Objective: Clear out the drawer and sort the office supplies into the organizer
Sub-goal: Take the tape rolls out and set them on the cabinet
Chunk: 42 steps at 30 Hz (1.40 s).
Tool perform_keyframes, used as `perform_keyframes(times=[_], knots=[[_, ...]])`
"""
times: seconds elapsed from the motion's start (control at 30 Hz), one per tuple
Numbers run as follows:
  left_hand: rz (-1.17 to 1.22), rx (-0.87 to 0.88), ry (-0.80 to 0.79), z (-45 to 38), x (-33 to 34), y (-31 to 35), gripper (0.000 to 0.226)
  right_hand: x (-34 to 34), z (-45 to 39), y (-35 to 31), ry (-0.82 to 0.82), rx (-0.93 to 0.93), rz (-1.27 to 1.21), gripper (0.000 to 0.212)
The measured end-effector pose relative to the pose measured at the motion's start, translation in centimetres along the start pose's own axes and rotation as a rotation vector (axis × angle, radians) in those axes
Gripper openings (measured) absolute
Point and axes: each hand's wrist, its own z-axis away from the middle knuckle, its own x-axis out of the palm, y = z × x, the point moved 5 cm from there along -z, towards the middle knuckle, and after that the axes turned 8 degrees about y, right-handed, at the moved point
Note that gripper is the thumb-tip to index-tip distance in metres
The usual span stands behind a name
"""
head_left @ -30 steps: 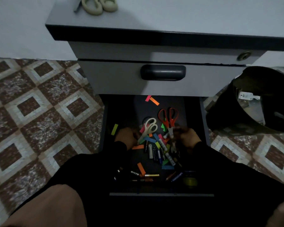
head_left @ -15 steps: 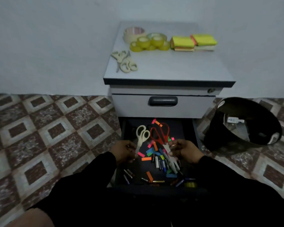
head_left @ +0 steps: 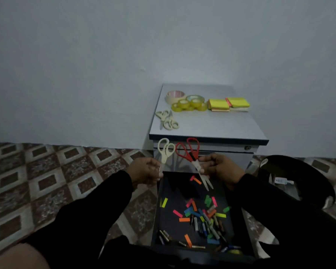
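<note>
My left hand (head_left: 145,170) holds cream-handled scissors (head_left: 164,151) by the blades, handles up. Red-handled scissors (head_left: 190,152) are pinched near the pivot by my right hand (head_left: 220,167), their blades pointing down, slightly apart. Both pairs hang above the far end of the open bottom drawer (head_left: 163,226). Inside the drawer lie coloured paper tabs (head_left: 184,219), several batteries (head_left: 204,227) and pens. No organizer is in view.
The grey cabinet top (head_left: 211,125) carries two cream scissors (head_left: 167,120), tape rolls (head_left: 188,102) and yellow sticky-note pads (head_left: 228,103). A black bin (head_left: 303,179) stands right of the drawer. Patterned floor tiles spread to the left.
Both hands have lifted out of the drawer, each raising a pair of scissors to the level of the cabinet front. The camera has pulled back and tilted up.
</note>
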Motion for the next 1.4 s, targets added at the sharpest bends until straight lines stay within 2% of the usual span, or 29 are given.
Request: perform_keyframes(times=[0.23,0.57,0.77,0.87,1.1,1.4], knots=[[0.066,0.019,0.055,-1.9,-1.6,4.1,0.023,1.0,-3.6,-5.0,0.062,-0.013,-0.100,0.023],[0.169,-0.006,0.098,-5.4,-3.1,5.2,0.023,2.0,-11.5,-8.5,0.164,0.029,-0.180,0.018],[0.113,0.009,0.142,-6.8,-5.1,5.5,0.020,2.3,-14.9,-7.7,0.244,0.066,-0.091,0.021],[0.110,0.005,0.160,-7.2,-5.7,5.8,0.018,2.6,-15.5,-7.3,0.245,0.086,-0.098,0.021],[0.102,0.033,0.221,-7.9,-5.2,6.5,0.020,2.7,-15.8,-7.4,0.206,0.024,0.065,0.020],[0.096,0.027,0.101,-9.3,-2.4,7.4,0.018,2.5,-15.9,-7.7,0.166,-0.018,0.211,0.014]])
